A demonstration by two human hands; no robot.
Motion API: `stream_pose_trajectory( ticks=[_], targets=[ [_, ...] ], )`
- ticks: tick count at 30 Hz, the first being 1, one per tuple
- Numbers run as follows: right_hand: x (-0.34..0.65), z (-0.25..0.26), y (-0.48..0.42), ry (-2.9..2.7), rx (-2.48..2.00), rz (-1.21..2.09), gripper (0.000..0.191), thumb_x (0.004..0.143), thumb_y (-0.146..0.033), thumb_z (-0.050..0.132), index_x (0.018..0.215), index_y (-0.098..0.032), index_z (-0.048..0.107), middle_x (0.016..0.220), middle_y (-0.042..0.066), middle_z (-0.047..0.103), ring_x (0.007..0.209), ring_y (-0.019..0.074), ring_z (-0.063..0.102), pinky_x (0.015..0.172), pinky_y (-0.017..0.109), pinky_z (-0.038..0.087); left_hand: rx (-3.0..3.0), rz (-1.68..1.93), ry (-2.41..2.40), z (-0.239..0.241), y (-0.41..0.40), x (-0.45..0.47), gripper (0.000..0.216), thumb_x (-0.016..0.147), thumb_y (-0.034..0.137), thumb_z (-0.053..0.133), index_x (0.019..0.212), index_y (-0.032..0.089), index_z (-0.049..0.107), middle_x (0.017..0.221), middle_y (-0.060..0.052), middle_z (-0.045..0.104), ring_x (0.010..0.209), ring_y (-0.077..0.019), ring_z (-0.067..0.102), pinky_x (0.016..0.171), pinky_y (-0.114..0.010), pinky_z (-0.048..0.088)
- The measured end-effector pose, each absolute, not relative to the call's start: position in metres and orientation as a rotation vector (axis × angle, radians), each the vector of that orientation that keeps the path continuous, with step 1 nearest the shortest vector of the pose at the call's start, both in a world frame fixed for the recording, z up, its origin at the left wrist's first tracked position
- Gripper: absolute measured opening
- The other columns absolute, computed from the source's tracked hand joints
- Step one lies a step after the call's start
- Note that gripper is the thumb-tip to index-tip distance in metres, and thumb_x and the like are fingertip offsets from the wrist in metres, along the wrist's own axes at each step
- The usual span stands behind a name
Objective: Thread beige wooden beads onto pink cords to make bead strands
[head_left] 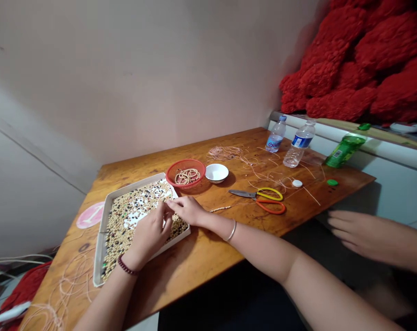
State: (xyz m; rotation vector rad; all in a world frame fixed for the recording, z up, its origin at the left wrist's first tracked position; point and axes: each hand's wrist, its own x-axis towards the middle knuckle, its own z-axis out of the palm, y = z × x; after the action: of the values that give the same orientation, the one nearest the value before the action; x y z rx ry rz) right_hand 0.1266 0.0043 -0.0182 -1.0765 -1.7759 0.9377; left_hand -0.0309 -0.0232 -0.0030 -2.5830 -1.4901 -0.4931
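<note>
Our left hand (pixel 150 232) and right hand (pixel 191 211) are meeting over the bead tray (pixel 99 253); we cannot tell either grip's state. The beaded strand (pixel 221 208) is lying on the tabletop (pixel 184 276); its thread (pixel 242 203) snagging on the scissors (pixel 253 195) could be stripping it.

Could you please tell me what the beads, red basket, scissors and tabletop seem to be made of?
Beads: perhaps wood or plastic, rounded and mostly tan; too small to judge finish.
Red basket: probably smooth plastic, from its mesh sides and uniform colour.
Scissors: likely metal blades, grey with dull sheen; coloured handles perhaps plastic.
Tabletop: apparently varnished wood, given brown grain, dark knots and sheen.
</note>
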Motion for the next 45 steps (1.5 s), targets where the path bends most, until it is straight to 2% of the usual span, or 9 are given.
stream_pose_trajectory(
  ticks=[5,9,14,18,23,31,38,42,45],
  targets=[
    [0.128,-0.015,0.011,-1.695,-1.091,1.06,0.045,0.093,-0.035,0.029,0.069,-0.018,0.063,0.06,-0.004,0.053,0.071,0.013,0.05,0.062,0.027,0.032,-2.651,-0.643,-1.521,0.004,-0.023,-0.03,0.02,0.094,0.031,0.031,0.097,0.019,0.046,0.085,-0.006,0.062,0.069,-0.0185,0.058,0.059,-0.027,0.038],
    [0.13,-0.019,0.02,-1.626,-1.095,1.121,0.028,0.084,-0.039,0.051,0.069,-0.018,0.062,0.061,-0.004,0.056,0.075,0.0142,0.052,0.063,0.025,0.036,-2.58,-0.833,-1.703,0.006,-0.019,-0.033,0.024,0.091,0.039,0.04,0.097,0.019,0.05,0.078,-0.003,0.062,0.059,-0.0153,0.054,0.055,-0.024,0.036],
    [0.128,-0.028,0.027,-1.543,-1.002,1.196,0.034,0.081,-0.045,0.057,0.07,-0.014,0.06,0.068,-0.002,0.058,0.069,0.0115,0.049,0.067,0.023,0.038,-2.515,-1.445,-2.048,0.012,-0.011,-0.035,0.036,0.082,0.051,0.053,0.081,0.015,0.061,0.07,-0.003,0.062,0.06,-0.013,0.053,0.056,-0.022,0.041],
    [0.126,-0.029,0.025,-1.425,-0.933,1.308,0.037,0.08,-0.048,0.058,0.068,-0.014,0.058,0.063,-0.003,0.054,0.064,0.01,0.046,0.063,0.022,0.035,-2.447,-1.813,-2.341,0.016,-0.011,-0.036,0.05,0.073,0.058,0.062,0.098,0.015,0.068,0.085,-0.006,0.066,0.072,-0.0149,0.056,0.058,-0.021,0.044],
    [0.125,-0.03,0.024,-1.388,-0.941,1.389,0.034,0.081,-0.045,0.057,0.069,-0.013,0.059,0.057,-0.005,0.046,0.056,0.0084,0.039,0.056,0.021,0.03,-2.448,-2.2,-2.37,0.011,-0.01,-0.039,0.059,0.072,0.058,0.064,0.118,0.02,0.063,0.106,-0.009,0.062,0.084,-0.0144,0.056,0.062,-0.018,0.045],
    [0.125,-0.032,0.023,-1.384,-0.992,1.401,0.026,0.085,-0.036,0.053,0.073,-0.014,0.061,0.049,-0.008,0.033,0.05,0.008,0.031,0.053,0.022,0.026,-2.213,-2.354,-2.482,0.008,-0.004,-0.041,0.049,0.066,0.05,0.073,0.107,0.023,0.067,0.108,-0.007,0.065,0.089,-0.014,0.059,0.067,-0.019,0.047],
    [0.125,-0.033,0.026,-1.447,-0.898,1.332,0.028,0.085,-0.037,0.052,0.069,-0.015,0.057,0.055,-0.005,0.042,0.057,0.0096,0.038,0.058,0.022,0.03,-1.996,-2.632,-2.488,0.006,0.002,-0.044,0.04,0.063,0.046,0.077,0.092,0.021,0.066,0.105,-0.004,0.064,0.086,-0.0118,0.06,0.061,-0.015,0.046],
    [0.124,-0.035,0.028,-1.44,-0.88,1.309,0.03,0.085,-0.04,0.052,0.067,-0.016,0.053,0.061,-0.004,0.046,0.061,0.0104,0.041,0.059,0.022,0.031,-2.053,-2.485,-2.32,0.009,-0.005,-0.039,0.035,0.066,0.046,0.074,0.086,0.019,0.065,0.093,-0.004,0.065,0.085,-0.0143,0.06,0.06,-0.017,0.046],
    [0.123,-0.031,0.023,-1.358,-0.891,1.433,0.033,0.086,-0.043,0.05,0.068,-0.016,0.049,0.057,-0.005,0.039,0.053,0.0085,0.034,0.051,0.021,0.027,-2.161,-2.29,-2.125,0.008,-0.009,-0.036,0.033,0.073,0.048,0.068,0.084,0.017,0.062,0.086,-0.006,0.066,0.078,-0.0166,0.062,0.056,-0.021,0.047]
  ],
)
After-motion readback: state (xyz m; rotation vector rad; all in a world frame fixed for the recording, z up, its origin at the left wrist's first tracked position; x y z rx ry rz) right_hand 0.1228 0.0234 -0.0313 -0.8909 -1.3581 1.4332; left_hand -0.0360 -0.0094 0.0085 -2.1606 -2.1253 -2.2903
